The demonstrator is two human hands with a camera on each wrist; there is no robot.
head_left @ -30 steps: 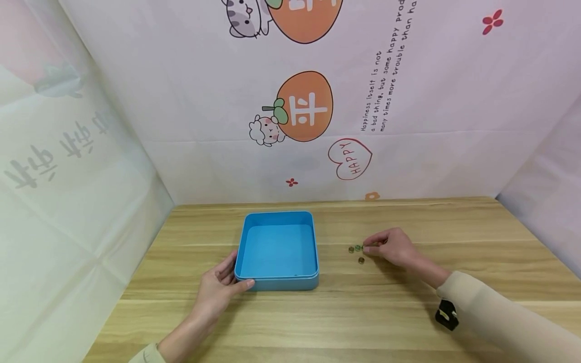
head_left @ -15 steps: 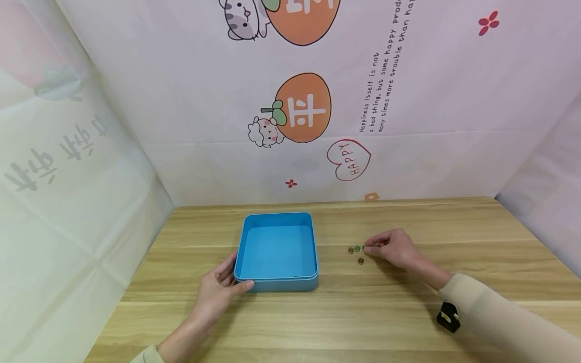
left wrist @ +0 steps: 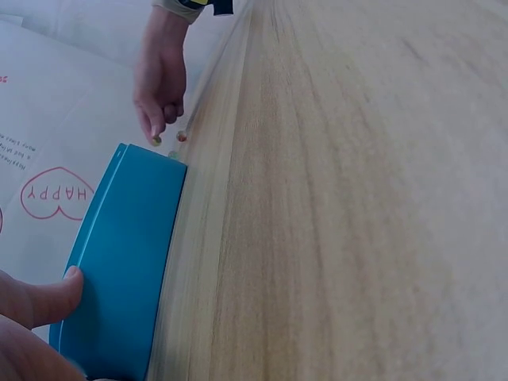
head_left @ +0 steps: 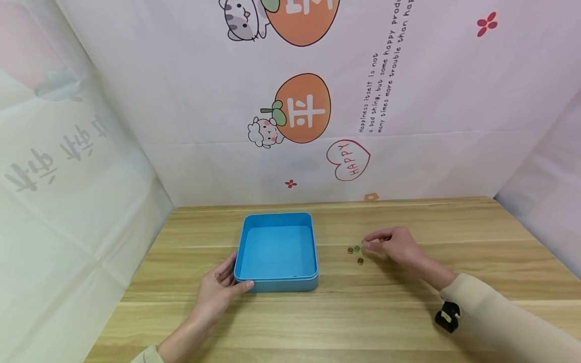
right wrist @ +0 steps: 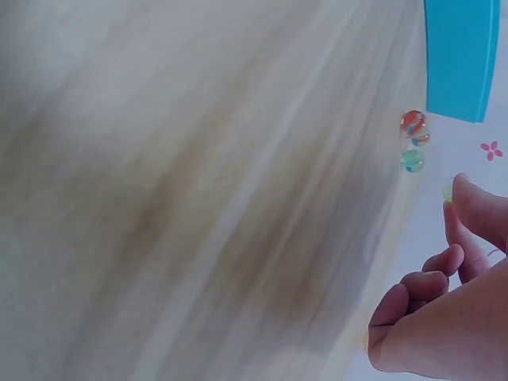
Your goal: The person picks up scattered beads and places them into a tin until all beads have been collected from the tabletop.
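1. Small yellow-green see-through round marble (right wrist: 448, 190) is being pinched between the thumb and fingertips of the right hand (head_left: 395, 245), appearing just above the pale wood-grain table (head_left: 363, 322); the other fingers are curling inward.
2. Three more marbles are resting on the table, between the right hand and the box: a clear marble with a red-orange swirl (right wrist: 413, 123), a pale green see-through marble (right wrist: 413, 161) and a partly hidden brownish marble (right wrist: 420, 137). No hand is touching them.
3. An open square blue box (head_left: 278, 252), plastic by its look, is sitting to the left of the marbles. The left hand (head_left: 215, 292) is gripping its near-left corner, with the thumb lying on the near side.
4. Judging from this layout, the picking-up is looking early: one marble is already being held, while three are awaiting pickup. No marble is showing inside the box, though its near wall may be hiding part of the floor; a dark speck there is proving too small to identify.
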